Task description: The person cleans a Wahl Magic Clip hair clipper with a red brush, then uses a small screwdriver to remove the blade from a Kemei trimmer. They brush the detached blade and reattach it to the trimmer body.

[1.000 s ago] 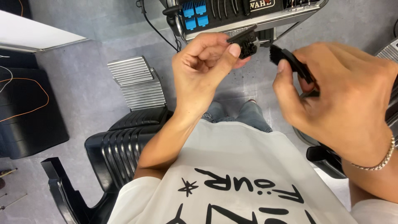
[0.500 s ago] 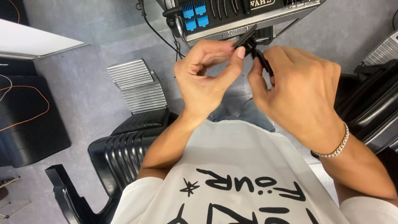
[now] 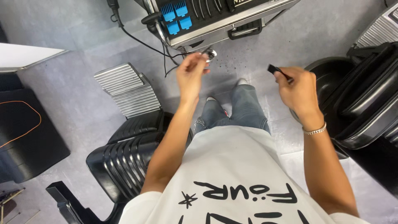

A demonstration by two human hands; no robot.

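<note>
The black barber chair (image 3: 124, 161) sits near left, the tool case (image 3: 215, 20) far ahead. The hands have drawn well apart since earlier: the right hand (image 3: 299, 89) pinches a small black piece (image 3: 274, 69), while the left hand (image 3: 191, 74) fingers a small shiny part (image 3: 209, 54).

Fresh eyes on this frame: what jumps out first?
The two raised hands, apart over the grey floor: the left hand pinches a small shiny metal part, while the right hand holds a small black piece. Above them, at the top edge, sits an open tool case with bright blue comb attachments. Black padded chairs flank the person, one lower left and one at right.
</note>
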